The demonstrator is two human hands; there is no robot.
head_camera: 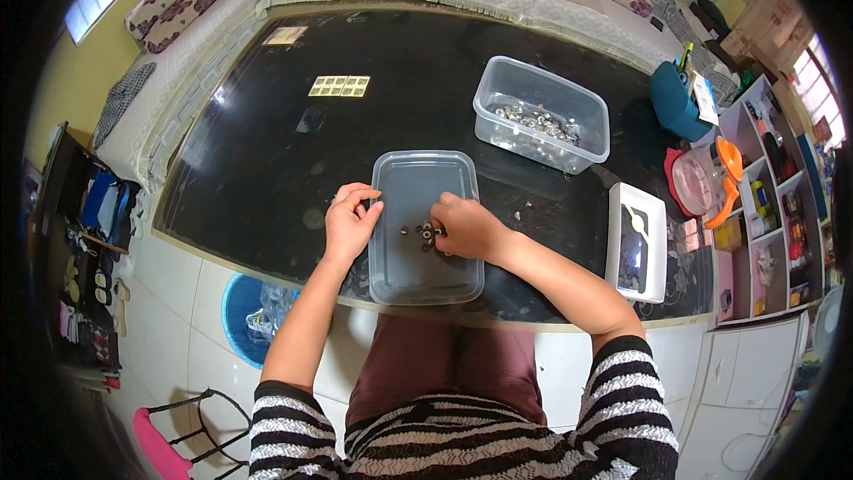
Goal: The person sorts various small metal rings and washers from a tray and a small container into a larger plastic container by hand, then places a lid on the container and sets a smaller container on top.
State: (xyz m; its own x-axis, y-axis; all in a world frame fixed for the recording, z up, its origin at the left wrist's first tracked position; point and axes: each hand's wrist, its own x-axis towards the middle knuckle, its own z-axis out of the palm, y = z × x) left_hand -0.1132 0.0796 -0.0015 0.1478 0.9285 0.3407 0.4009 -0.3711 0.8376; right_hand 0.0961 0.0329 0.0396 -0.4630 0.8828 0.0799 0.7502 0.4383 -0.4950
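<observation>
A translucent plastic lid (426, 280) lies on the dark table before me. Several small ring-shaped metal pieces (425, 235), some dark and some silvery, are loosely grouped on it. My right hand (466, 227) is over the lid's right side, its bent fingers at the edge of this group. Those fingertips are turned away from view, so whether they pinch a piece is hidden. At the lid's left rim is my left hand (352, 219), with thumb and forefinger apart and nothing visible between them. A clear plastic tub (493, 123) holding many similar shiny metal pieces (538, 123) stands farther back, to the right.
To the right, a white tray (616, 247) contains a dark flat object and a white spoon (638, 221). An orange-lidded jug (696, 180) and a teal container (676, 103) stand near a shelf unit (773, 177). A yellowish sticker sheet (340, 86) lies left. A blue bin (240, 320) is below.
</observation>
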